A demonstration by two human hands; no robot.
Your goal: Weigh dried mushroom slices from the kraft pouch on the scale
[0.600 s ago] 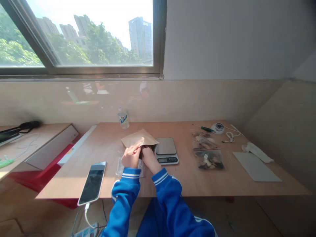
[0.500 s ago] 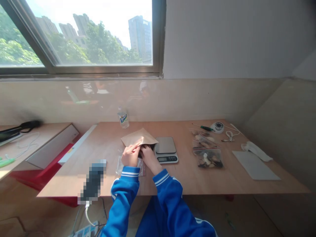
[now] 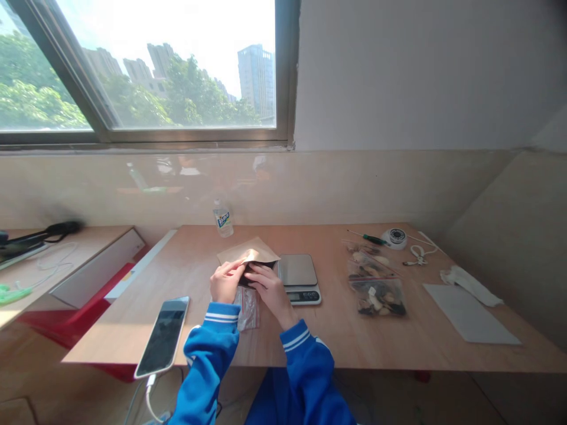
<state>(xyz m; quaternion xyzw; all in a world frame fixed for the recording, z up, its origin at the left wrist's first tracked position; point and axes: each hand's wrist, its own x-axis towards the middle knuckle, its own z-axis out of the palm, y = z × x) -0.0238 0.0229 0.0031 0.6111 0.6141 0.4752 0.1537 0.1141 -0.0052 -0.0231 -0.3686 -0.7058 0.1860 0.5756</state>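
Observation:
A brown paper pouch (image 3: pixel 248 254) lies on the wooden table (image 3: pixel 336 330) in front of me, its dark mouth open toward me. My left hand (image 3: pixel 224 282) pinches the pouch's near left edge. My right hand (image 3: pixel 270 289) has its fingers curled at the pouch's mouth; anything in them is hidden. Under my wrists lies a small clear zip bag (image 3: pixel 247 307). A small digital kitchen scale (image 3: pixel 299 277) sits just right of the pouch. Both arms wear blue sleeves with white stripes.
A phone (image 3: pixel 163 336) on a cable lies at the near left edge. A water bottle (image 3: pixel 222 217) stands at the back. Clear bags of mixed pieces (image 3: pixel 376 283) sit at the right, with a screwdriver (image 3: pixel 367 238), a tape roll (image 3: pixel 396 237), a white cable and a grey sheet (image 3: pixel 469 313) beyond.
The camera has tilted, so the table sits lower in view. My right hand has drawn back a little from the pouch's mouth, and the zip bag shows more between my wrists.

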